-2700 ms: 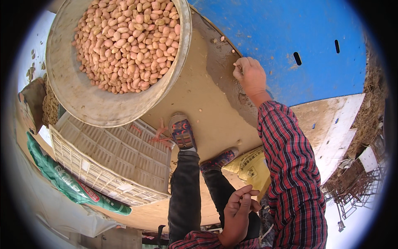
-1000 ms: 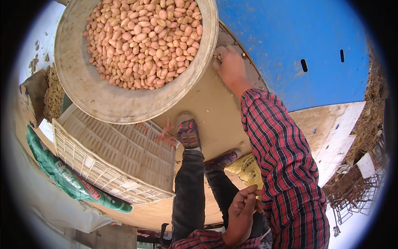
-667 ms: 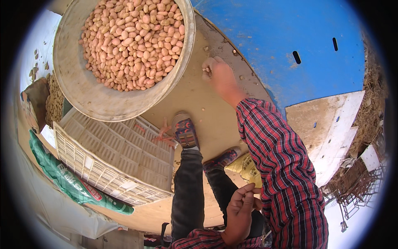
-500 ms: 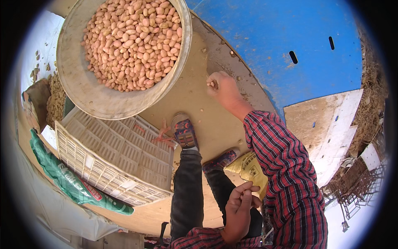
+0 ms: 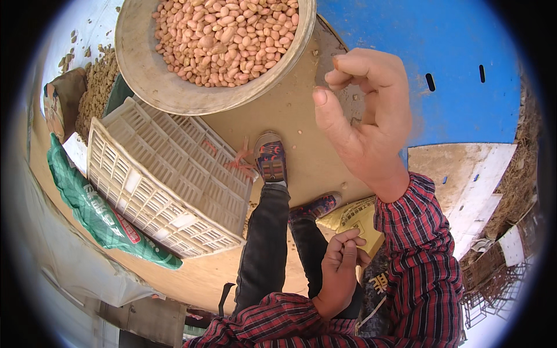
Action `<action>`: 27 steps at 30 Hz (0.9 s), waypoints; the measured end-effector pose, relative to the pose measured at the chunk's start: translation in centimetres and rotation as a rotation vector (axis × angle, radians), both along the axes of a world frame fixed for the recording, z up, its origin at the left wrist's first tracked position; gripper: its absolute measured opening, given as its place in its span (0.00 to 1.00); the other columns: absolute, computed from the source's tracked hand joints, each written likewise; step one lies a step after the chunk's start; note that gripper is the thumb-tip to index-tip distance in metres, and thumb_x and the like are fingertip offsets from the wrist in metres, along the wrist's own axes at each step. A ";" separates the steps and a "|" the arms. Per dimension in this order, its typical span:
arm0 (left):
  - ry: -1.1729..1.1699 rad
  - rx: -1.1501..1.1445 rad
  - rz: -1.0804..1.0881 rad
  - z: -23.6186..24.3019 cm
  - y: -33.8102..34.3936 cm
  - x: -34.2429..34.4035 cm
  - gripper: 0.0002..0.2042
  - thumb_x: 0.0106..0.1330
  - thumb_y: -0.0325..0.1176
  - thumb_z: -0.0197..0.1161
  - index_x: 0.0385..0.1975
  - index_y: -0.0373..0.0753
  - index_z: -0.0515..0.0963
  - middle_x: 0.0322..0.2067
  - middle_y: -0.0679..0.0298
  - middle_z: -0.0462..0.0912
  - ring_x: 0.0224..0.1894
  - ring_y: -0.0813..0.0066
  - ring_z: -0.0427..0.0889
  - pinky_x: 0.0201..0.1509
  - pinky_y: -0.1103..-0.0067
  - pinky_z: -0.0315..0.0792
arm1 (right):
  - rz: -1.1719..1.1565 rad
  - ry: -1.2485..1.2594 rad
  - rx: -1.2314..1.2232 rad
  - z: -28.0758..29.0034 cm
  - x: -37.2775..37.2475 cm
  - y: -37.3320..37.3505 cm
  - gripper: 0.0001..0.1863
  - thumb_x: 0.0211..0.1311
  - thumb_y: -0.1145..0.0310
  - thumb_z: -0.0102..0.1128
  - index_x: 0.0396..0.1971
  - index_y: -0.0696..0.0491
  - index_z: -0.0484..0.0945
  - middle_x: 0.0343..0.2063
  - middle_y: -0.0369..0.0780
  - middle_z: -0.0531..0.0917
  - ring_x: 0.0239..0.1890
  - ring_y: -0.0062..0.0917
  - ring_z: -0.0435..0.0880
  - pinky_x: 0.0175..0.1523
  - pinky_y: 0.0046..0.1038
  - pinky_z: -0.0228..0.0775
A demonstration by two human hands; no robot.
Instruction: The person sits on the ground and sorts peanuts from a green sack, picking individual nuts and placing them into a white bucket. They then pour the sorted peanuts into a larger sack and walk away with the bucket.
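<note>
My right hand (image 5: 374, 119) is raised close to the camera, right of a large pale basin (image 5: 197, 101) heaped with pinkish shelled peanuts (image 5: 229, 43). Its fingers are curved, with a gap between thumb and index finger and nothing seen between them. Lower down, in front of my body, my left hand (image 5: 338, 275) is closed, thumb against bent fingers; whatever may lie inside is hidden. Both arms wear red-and-black checked sleeves. The basin stands by the far end of a white slatted plastic crate (image 5: 174, 180), its near edge cut off by the top of the picture.
A green printed sack (image 5: 101, 203) lies along the crate's left side. Yellow packaging (image 5: 357, 217) rests beside my foot. To the right are a blue board (image 5: 452, 98) with slots and a dirty white board (image 5: 464, 180). Brown clumps (image 5: 98, 87) are piled at far left.
My right hand has come up closer to the camera, and its fingers have parted. The view has shifted, so the basin sits higher and further right. My left hand stays closed.
</note>
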State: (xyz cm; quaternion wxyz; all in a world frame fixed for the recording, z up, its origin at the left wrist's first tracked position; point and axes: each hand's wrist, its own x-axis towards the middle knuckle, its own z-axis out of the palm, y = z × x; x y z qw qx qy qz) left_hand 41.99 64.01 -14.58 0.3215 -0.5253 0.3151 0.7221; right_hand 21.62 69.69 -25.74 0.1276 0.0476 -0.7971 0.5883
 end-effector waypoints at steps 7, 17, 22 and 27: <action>0.004 -0.033 0.054 0.2 -0.3 0.0 0.11 0.76 0.29 0.45 0.53 0.36 0.69 0.40 0.65 0.76 0.33 0.82 0.74 0.38 0.84 0.70 | 0.467 -0.540 0.563 -17.0 11.7 -1.4 0.14 0.53 0.73 0.63 0.40 0.55 0.74 0.41 0.42 0.74 0.44 0.40 0.77 0.44 0.37 0.73; 0.018 -0.120 0.057 0.2 -0.9 -0.3 0.11 0.75 0.28 0.45 0.52 0.32 0.69 0.38 0.66 0.75 0.32 0.85 0.69 0.38 0.85 0.66 | 0.788 -0.412 0.881 -21.0 17.1 -3.4 0.09 0.52 0.73 0.56 0.36 0.52 0.74 0.40 0.38 0.73 0.47 0.33 0.76 0.48 0.31 0.76; 0.038 -0.140 0.073 0.2 -0.5 -0.2 0.11 0.75 0.28 0.47 0.51 0.36 0.72 0.37 0.72 0.76 0.31 0.90 0.66 0.36 0.90 0.61 | 0.811 -0.402 0.919 -21.7 17.5 -3.6 0.09 0.51 0.75 0.56 0.34 0.53 0.74 0.39 0.40 0.74 0.46 0.33 0.76 0.48 0.30 0.75; 0.024 -0.120 0.045 0.4 -0.4 -0.1 0.11 0.75 0.28 0.47 0.51 0.37 0.73 0.37 0.72 0.75 0.31 0.90 0.66 0.35 0.91 0.61 | 0.772 -0.393 0.935 -21.6 18.0 -3.0 0.08 0.50 0.75 0.56 0.33 0.55 0.75 0.36 0.41 0.76 0.45 0.34 0.77 0.48 0.31 0.75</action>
